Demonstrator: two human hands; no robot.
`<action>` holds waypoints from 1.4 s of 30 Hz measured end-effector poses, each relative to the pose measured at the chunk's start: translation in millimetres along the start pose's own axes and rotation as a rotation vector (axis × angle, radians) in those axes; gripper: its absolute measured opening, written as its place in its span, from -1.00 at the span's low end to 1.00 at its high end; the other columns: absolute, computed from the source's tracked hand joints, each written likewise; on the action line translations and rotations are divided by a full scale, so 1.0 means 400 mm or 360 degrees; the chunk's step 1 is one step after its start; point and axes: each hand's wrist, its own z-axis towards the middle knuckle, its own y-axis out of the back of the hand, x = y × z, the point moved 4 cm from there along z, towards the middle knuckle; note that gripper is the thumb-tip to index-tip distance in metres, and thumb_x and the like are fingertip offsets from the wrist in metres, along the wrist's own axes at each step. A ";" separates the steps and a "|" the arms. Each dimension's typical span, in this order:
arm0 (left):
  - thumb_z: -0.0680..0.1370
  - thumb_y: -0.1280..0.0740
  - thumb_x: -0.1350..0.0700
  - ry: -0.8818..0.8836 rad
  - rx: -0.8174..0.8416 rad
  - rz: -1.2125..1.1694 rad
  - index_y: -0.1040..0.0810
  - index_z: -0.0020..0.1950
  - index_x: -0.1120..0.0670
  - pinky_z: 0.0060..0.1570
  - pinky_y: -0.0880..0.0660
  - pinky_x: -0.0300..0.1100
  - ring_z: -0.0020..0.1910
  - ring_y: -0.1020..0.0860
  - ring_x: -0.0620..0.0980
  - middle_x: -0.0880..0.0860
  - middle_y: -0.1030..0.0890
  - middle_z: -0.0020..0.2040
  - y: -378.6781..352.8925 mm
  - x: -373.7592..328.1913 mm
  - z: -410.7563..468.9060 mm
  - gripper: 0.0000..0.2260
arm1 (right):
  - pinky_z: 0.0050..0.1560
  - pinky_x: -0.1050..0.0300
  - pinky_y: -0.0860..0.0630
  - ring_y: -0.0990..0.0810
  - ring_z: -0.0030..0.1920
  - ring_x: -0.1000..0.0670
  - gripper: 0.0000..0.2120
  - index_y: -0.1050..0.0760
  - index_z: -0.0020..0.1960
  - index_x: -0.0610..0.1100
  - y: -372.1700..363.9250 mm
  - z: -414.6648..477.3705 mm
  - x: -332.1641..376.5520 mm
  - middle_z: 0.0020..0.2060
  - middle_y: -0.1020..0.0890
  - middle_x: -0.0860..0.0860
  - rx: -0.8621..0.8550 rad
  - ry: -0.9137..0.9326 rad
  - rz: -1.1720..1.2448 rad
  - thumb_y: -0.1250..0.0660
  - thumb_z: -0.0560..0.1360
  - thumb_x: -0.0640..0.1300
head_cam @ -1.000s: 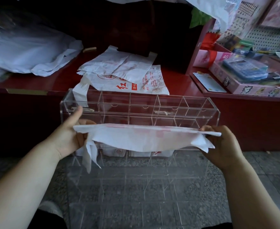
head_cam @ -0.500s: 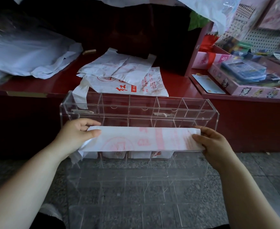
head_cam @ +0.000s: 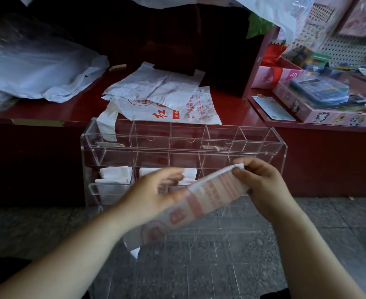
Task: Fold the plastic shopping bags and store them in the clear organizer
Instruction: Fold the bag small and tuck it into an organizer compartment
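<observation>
I'm seeing the right hand (head_cam: 261,186) pinching the folded bag strip (head_cam: 201,203) at its upper end. The strip is slanting down-left against the blurred left hand (head_cam: 154,197); I can't tell its hold. Clear organizer (head_cam: 199,143) is standing just behind.

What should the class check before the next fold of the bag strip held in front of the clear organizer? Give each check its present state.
1. Pinch of right hand on upper end of bag strip: ok.
2. Grip of left hand on the strip: cannot tell, blurred.
3. Strip's lower end tidy: not ok, a tail hangs loose.
4. Free compartment in clear organizer: ok, several on the right hold no bag.
5. More unfolded bags waiting on red counter: ok.
</observation>
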 end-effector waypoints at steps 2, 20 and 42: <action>0.41 -0.42 -0.04 0.0003 0.0169 0.0109 -0.40 -0.09 -0.21 -0.09 -0.39 -0.48 -0.12 -0.47 -0.37 -0.26 -0.53 -0.08 -0.057 -0.006 0.001 -0.79 | -0.42 0.36 -0.43 -0.49 -0.44 0.22 -0.74 -0.48 -0.27 -0.12 -0.035 -0.007 -0.002 -0.51 -0.56 0.11 0.0079 0.0019 -0.0007 -0.22 0.47 -0.41; 0.53 -0.20 0.23 0.0466 -0.0233 -0.1171 -0.55 -0.17 0.19 -0.29 -0.57 -0.21 -0.42 -0.61 -0.10 0.02 -0.65 -0.38 0.007 0.004 0.011 -0.84 | -0.13 0.24 -0.59 -0.66 -0.14 0.08 -0.33 -0.38 0.26 -0.08 -0.050 0.004 -0.038 -0.14 -0.68 0.06 0.0136 -0.0117 0.0343 -0.42 0.25 0.18; 0.57 -0.18 0.07 0.0540 -0.0342 -0.1527 -0.57 -0.10 0.09 -0.28 -0.59 -0.21 -0.32 -0.65 -0.07 0.01 -0.69 -0.29 -0.041 0.070 0.050 -0.80 | -0.27 0.29 -0.41 -0.44 -0.30 0.22 -0.89 -0.33 -0.13 -0.05 -0.206 -0.058 -0.131 -0.24 -0.50 -0.01 0.0156 -0.0040 -0.0269 -0.19 0.56 -0.19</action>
